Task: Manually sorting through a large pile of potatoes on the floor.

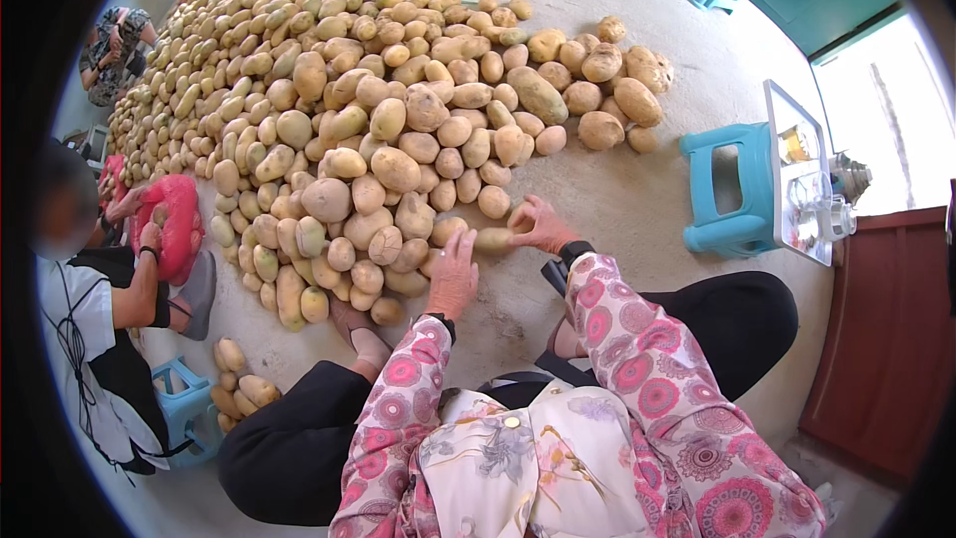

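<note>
A large heap of potatoes (pixel 396 168) spreads over the concrete floor in front of me. At its near right edge, my right hand (pixel 549 226) has its thumb and fingers at one end of an elongated greenish potato (pixel 493 241). My left hand (pixel 453 278) lies just to the left, palm down, with its fingers stretched out at the heap's edge. A tan potato (pixel 448 230) sits right by the left fingertips. What lies beneath the left palm is hidden.
Left of me, a person (pixel 138 299) handles a red mesh bag (pixel 168 220); another person (pixel 116 52) crouches farther back. A blue stool (pixel 187 411) stands beside a small potato pile (pixel 243 388). On the right, another blue stool (pixel 728 187) bears a tray (pixel 799 232) with glassware.
</note>
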Action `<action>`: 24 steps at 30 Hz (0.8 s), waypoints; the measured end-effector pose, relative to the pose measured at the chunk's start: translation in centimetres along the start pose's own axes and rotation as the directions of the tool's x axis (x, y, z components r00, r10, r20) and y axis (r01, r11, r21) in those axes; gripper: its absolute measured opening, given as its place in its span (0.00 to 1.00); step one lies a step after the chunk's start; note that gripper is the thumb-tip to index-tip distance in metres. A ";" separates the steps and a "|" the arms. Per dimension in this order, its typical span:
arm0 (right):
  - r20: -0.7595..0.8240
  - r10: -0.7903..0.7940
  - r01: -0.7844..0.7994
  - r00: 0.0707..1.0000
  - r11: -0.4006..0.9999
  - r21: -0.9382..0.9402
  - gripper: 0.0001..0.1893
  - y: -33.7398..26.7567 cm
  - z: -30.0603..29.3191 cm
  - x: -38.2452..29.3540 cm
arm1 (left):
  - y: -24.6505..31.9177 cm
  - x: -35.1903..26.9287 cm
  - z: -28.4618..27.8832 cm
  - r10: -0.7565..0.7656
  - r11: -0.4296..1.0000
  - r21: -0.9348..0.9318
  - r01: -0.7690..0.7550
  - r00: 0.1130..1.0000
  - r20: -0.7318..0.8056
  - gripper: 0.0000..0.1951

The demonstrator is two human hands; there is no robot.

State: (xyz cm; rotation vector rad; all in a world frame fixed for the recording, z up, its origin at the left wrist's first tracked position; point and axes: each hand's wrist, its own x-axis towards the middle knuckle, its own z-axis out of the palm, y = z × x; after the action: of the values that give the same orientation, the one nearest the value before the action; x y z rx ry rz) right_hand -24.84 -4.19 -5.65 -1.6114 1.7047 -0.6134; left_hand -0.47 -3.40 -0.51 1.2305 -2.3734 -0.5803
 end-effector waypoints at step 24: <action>-0.005 0.269 -0.239 0.963 0.864 0.443 0.24 -4.0 4.1 0.7 | 4.6 -4.3 9.0 0.158 0.948 0.163 -0.275 0.847 0.508 0.17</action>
State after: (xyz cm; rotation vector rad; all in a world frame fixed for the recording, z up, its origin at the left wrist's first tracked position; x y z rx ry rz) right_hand -19.11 -4.79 -5.41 -1.0383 1.6421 -0.8536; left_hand -6.01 4.20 -6.23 0.9557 -3.0356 -0.6120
